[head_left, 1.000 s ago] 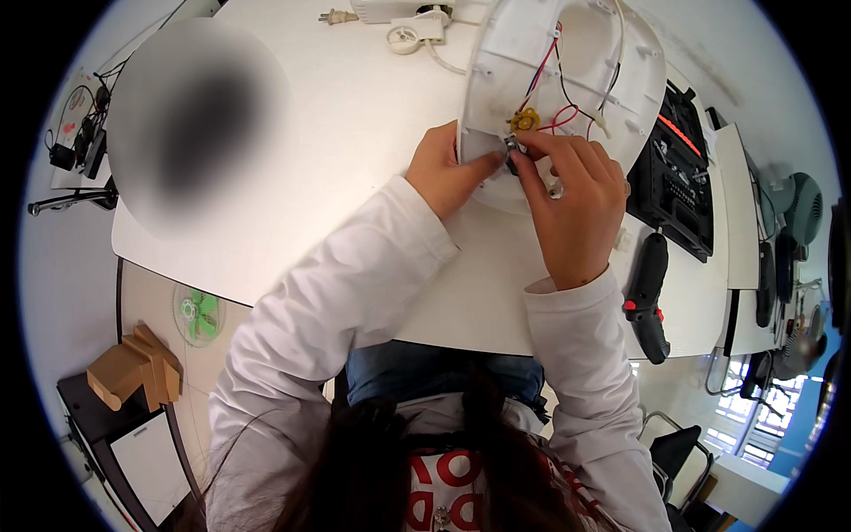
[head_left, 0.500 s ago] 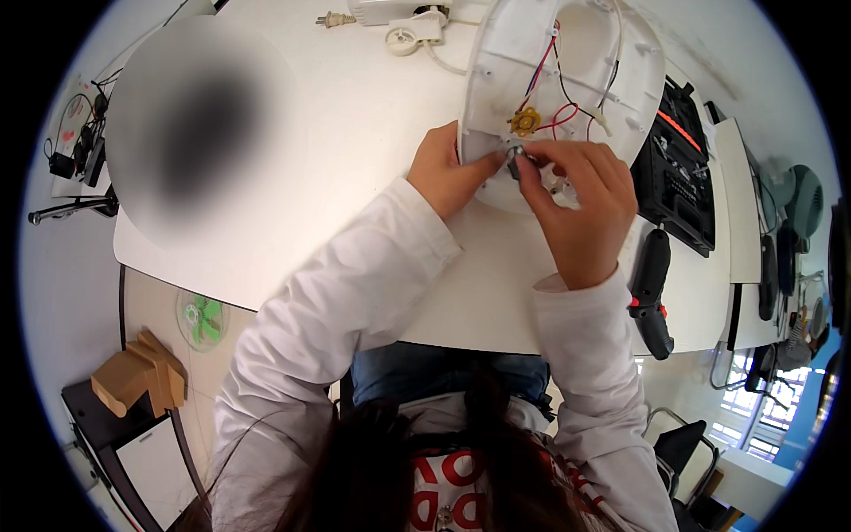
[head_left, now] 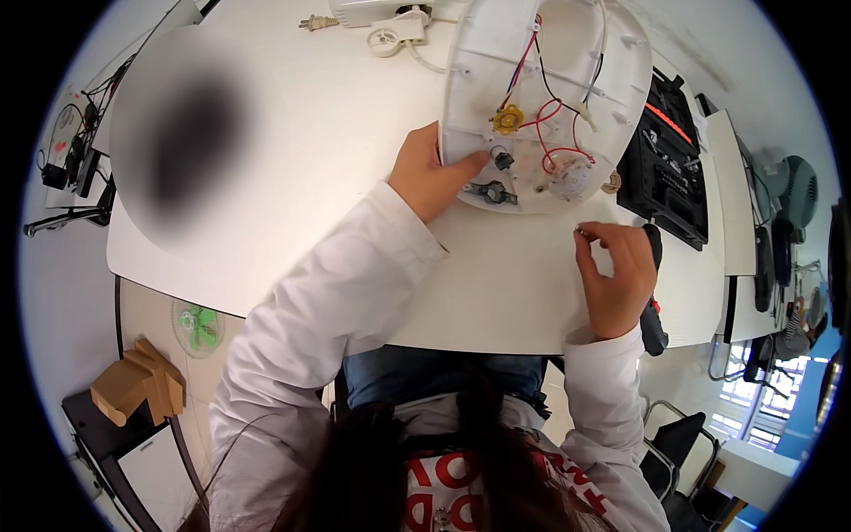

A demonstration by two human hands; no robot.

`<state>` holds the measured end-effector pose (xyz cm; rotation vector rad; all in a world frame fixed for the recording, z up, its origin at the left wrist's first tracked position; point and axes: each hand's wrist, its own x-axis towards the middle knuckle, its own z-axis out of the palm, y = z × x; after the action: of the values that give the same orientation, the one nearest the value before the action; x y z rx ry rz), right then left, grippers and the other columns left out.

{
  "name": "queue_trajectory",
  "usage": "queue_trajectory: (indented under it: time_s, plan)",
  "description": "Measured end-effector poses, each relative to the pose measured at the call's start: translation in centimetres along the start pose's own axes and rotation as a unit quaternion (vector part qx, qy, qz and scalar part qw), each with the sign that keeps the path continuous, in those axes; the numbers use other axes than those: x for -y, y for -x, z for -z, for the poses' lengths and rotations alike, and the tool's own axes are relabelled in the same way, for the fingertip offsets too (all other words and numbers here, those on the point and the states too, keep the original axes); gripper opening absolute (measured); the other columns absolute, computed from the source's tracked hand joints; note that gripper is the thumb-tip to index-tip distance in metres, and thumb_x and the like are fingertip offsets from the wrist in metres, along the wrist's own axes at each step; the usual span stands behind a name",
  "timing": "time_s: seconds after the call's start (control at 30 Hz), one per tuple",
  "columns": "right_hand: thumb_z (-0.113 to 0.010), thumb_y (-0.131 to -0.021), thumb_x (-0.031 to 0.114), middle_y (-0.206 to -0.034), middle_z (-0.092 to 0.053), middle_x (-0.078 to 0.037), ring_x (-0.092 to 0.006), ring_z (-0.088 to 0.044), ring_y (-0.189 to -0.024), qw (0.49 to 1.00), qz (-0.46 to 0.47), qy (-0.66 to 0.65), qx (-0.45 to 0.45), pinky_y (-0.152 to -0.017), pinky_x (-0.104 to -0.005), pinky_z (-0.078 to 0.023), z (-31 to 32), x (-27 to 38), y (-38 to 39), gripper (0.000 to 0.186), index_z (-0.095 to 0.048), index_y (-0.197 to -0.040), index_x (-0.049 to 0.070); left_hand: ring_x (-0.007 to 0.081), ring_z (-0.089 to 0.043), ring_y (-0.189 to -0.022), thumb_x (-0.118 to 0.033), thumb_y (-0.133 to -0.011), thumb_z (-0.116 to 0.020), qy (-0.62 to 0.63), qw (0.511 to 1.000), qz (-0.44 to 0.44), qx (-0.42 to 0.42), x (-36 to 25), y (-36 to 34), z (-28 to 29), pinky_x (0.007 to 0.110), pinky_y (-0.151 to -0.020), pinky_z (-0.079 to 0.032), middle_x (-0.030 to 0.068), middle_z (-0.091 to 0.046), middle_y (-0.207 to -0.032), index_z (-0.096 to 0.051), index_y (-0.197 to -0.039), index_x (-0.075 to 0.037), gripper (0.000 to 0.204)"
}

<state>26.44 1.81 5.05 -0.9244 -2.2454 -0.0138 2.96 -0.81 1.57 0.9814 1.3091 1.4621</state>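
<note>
A white plastic housing (head_left: 479, 80), oval and open side up, lies on the table with screw posts and loose wires inside. My left hand (head_left: 430, 173) grips its left edge, the thumb over the rim beside a small dark knob-like part (head_left: 503, 159). Just below that part sits a grey plastic bracket (head_left: 493, 191). A round yellow component (head_left: 508, 119) with red and black wires and a clear round part (head_left: 571, 177) are farther in. Off the housing's near right side, my right hand (head_left: 616, 275) pinches a tiny metallic piece, too small to name, between thumb and forefinger.
A black tool case (head_left: 667, 168) with small bits stands open at the right. Partly behind my right hand lies a black-and-red power screwdriver (head_left: 654, 328). A white plug-and-cord assembly (head_left: 399, 37) is at the back. A blurred grey-white disc (head_left: 257, 97) covers the left.
My right hand has left the knob-like part and moved down and right, carrying a tiny piece. The grey bracket has come into view. My left hand keeps its hold on the housing.
</note>
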Motion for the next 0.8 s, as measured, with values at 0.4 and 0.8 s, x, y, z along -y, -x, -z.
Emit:
queue_trajectory:
  time_s: [0.4, 0.8]
  plan:
    - [-0.072, -0.072, 0.006, -0.091, -0.057, -0.002, -0.0225, -0.052, -0.079, 0.989, -0.075, 0.121, 0.047, -0.068, -0.0334, -0.044, -0.2, -0.8, 0.1, 0.023, -0.067, -0.093, 0.012, 0.0127, -0.061, -0.087, -0.006, -0.083, -0.064, 0.01, 1.0, 0.007, -0.003, -0.5, 0.1, -0.1, 0.028, -0.079, -0.048, 0.0078, -0.068, -0.097, -0.059, -0.109, 0.003, 0.028]
    - [-0.071, -0.077, 0.012, -0.091, -0.05, 0.001, -0.0188, -0.046, -0.084, 0.995, 0.032, 0.017, -0.092, -0.069, -0.0341, -0.034, -4.8, 4.2, -7.4, 0.02, -0.069, -0.096, 0.017, 0.0132, -0.062, -0.085, -0.004, -0.082, -0.063, 0.051, 0.998, -0.019, 0.007, 0.2, -0.1, -0.3, 0.028, -0.079, -0.048, 0.0087, -0.068, -0.095, -0.06, -0.107, 0.003, 0.026]
